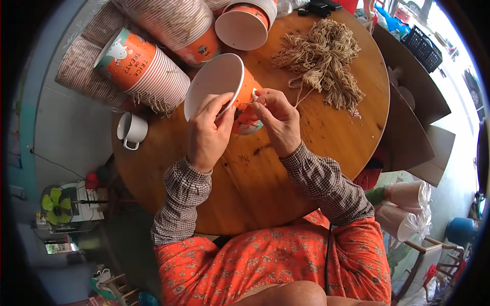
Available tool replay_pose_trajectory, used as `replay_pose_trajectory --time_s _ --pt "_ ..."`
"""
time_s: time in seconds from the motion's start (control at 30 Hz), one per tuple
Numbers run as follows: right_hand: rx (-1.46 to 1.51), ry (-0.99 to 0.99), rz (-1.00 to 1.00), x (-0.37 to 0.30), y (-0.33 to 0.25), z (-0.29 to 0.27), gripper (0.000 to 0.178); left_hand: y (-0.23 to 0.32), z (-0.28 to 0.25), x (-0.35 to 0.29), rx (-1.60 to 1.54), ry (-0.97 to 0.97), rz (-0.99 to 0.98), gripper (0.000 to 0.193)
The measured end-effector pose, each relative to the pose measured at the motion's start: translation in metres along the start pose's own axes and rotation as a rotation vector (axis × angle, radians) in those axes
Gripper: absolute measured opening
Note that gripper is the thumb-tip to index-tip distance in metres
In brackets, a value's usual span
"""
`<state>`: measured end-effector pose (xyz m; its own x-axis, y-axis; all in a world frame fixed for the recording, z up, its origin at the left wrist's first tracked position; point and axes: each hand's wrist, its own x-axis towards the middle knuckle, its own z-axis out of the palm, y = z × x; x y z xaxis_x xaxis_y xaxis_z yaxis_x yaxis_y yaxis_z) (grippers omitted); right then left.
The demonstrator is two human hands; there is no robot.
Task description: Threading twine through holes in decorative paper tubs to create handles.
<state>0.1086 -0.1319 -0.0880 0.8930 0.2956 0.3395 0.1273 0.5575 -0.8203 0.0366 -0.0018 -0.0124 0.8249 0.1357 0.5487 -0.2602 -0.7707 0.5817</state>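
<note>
Tilted over the round wooden table (250, 188), an orange paper bucket (212, 76) shows its white inside toward the upper left. My left hand (208, 135) is closed on its rim, fingers inside and thumb near the outer wall. Against the bucket's orange side, my right hand (279, 122) pinches a thin strand of beige twine. That strand runs up to a loose heap of beige twine (324, 61) at the far right of the table. The strand's end is too small to make out between my fingertips.
Nested stacks of orange buckets (158, 76) lie at the far left, some with twine handles. A white mug (133, 130) lies on its side at the table's left edge. Cardboard boxes (408, 127) stand off the right edge. A green-bladed fan (56, 205) is at left.
</note>
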Motion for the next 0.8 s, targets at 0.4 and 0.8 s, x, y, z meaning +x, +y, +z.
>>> replay_pose_trajectory --time_s 0.4,0.8 --pt "-0.021 -0.035 0.019 0.0 -0.007 -0.003 0.01 0.012 0.003 0.002 0.078 -0.058 0.021 0.024" --pt "-0.119 -0.003 -0.033 0.001 -0.002 -0.004 0.01 0.017 0.008 0.003 0.095 -0.076 0.04 0.022"
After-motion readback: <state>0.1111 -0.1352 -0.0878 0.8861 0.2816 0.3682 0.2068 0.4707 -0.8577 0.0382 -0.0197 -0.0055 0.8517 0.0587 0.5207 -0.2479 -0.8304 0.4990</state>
